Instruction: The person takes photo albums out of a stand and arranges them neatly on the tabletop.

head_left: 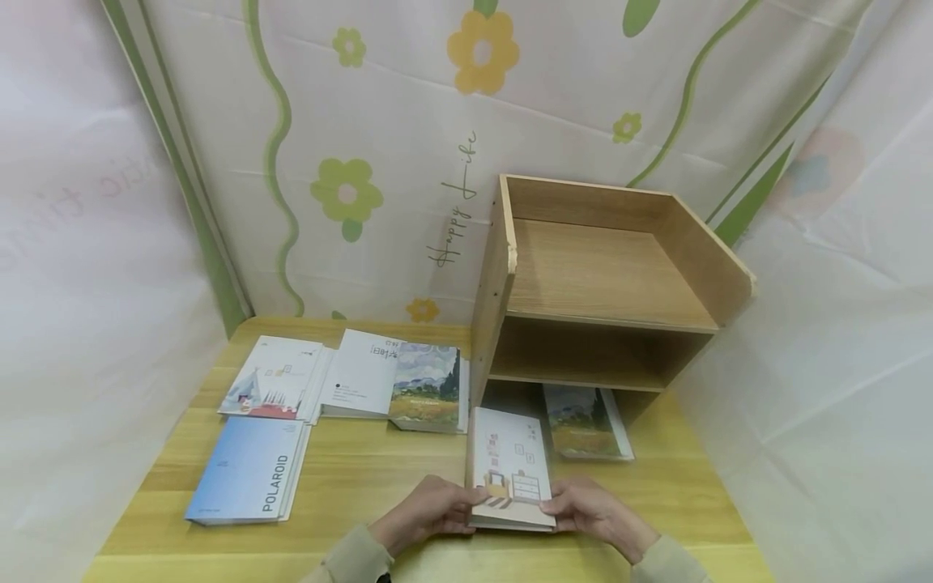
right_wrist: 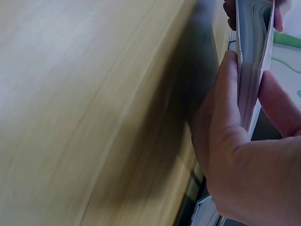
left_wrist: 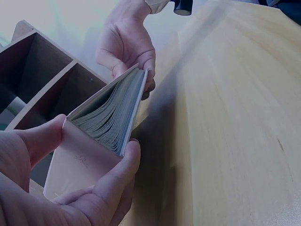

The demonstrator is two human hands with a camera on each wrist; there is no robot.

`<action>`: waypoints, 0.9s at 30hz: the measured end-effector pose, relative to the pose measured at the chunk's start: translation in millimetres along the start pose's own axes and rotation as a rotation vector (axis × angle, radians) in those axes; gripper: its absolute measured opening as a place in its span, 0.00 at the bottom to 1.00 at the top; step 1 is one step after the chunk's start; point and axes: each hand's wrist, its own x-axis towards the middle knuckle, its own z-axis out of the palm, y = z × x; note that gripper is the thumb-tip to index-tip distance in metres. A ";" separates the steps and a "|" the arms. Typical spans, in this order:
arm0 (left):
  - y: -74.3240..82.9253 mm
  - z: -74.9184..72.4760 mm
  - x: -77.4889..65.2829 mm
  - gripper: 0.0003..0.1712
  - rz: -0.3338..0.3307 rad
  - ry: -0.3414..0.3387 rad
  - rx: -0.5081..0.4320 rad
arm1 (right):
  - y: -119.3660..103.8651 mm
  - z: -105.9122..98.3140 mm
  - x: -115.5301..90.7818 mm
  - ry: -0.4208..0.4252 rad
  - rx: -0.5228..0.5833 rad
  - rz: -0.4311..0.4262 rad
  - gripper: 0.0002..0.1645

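A pale pink and white photo album [head_left: 510, 461] with drawn furniture on its cover is gripped by both hands at its near corners. My left hand [head_left: 439, 506] pinches the left side, thumb on the front cover and fingers beneath. On the other side, my right hand [head_left: 594, 514] holds it the same way. Seen from the left wrist, the album [left_wrist: 106, 113] fans slightly at its page edges, and its spine side lies against my left palm. Its far end reaches the lowest opening of the wooden shelf [head_left: 496, 324]. Another album [head_left: 583, 421] with a painted landscape lies partly inside that opening.
To the left on the table [head_left: 364, 486] lie a blue POLAROID album [head_left: 248, 470], a white album with a tent drawing [head_left: 277, 376], a white album with dark lettering [head_left: 360, 376] and a landscape album [head_left: 426, 385]. A flowered curtain [head_left: 394, 121] hangs behind the table.
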 end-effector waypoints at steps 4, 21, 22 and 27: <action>-0.6 -0.4 -0.6 0.14 0.016 -0.003 -0.012 | -2.2 2.5 -0.7 -0.002 -0.005 -0.001 0.13; 4.0 -4.9 -7.4 0.18 0.020 -0.009 -0.021 | -3.5 9.9 -1.0 0.031 0.021 -0.022 0.15; 4.2 -5.5 -7.6 0.18 0.022 -0.009 -0.021 | -3.6 10.6 -1.0 0.027 0.023 -0.024 0.16; 5.1 -9.1 -8.8 0.17 0.030 -0.004 -0.013 | -2.8 14.4 0.2 0.025 0.031 -0.031 0.17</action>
